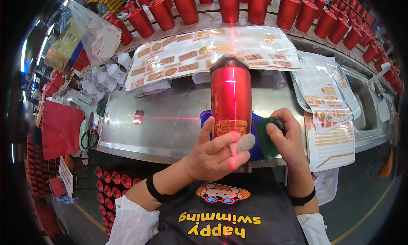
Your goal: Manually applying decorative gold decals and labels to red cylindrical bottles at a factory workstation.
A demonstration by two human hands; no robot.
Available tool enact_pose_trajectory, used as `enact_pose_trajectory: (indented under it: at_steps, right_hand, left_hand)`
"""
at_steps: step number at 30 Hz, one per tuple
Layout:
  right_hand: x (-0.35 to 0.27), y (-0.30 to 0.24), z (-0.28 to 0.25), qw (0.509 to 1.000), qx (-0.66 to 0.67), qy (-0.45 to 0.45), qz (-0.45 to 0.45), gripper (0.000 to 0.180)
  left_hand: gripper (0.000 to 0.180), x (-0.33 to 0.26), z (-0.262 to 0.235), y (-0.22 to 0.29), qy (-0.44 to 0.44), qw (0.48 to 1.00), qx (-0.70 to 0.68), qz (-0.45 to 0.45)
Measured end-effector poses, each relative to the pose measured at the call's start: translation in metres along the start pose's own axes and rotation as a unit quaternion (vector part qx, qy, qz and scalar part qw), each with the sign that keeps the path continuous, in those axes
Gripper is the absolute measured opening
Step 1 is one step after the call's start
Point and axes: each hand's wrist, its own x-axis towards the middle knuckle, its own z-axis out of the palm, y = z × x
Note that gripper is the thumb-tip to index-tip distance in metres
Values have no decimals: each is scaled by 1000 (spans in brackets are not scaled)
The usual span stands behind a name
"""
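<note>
A shiny red cylindrical canister (pixel 231 90) with a dark faceted end lies in front of me, over a blue support (pixel 256 149). Gold decoration (pixel 231 127) covers the part of it nearest me. My left hand (pixel 219 153) grips that near end, its fingers across the gold; one finger wears a pale finger cot (pixel 243 144). Just right of the canister, my right hand (pixel 287 136) pinches a dark green flat scraper (pixel 266 141). The scraper's edge is close to the canister; whether they touch, I cannot tell.
Sheets of gold stickers (pixel 170 58) lie behind the canister, more sheets (pixel 325 96) at right beside a sink (pixel 367 109). Red canisters (pixel 229 7) line a curved conveyor at the back. Scissors (pixel 90 132) and a red sheet (pixel 61 128) sit left of the metal table (pixel 170 117).
</note>
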Motion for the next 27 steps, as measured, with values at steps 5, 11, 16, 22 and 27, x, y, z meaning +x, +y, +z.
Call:
enact_pose_trajectory:
  at_steps: [5,11,16,22,27]
  right_hand:
    - [-3,-20,9,818,-331,-77,-464,35]
    - [19,-18,10,847,-315,40,-427,35]
    - [-1,-36,13,855,-257,-161,-421,36]
    - [-5,-46,6,880,-192,-293,-321,37]
    - [13,-26,10,835,-364,25,-413,37]
  left_hand:
    - [54,-15,2,-2,94,983,-65,-144]
    - [80,-20,5,-7,85,964,-63,-245]
    - [83,-14,-10,-9,35,975,-10,-219]
    - [86,-12,-4,-7,74,974,-39,-208]
    - [91,-14,3,-6,91,966,-60,-233]
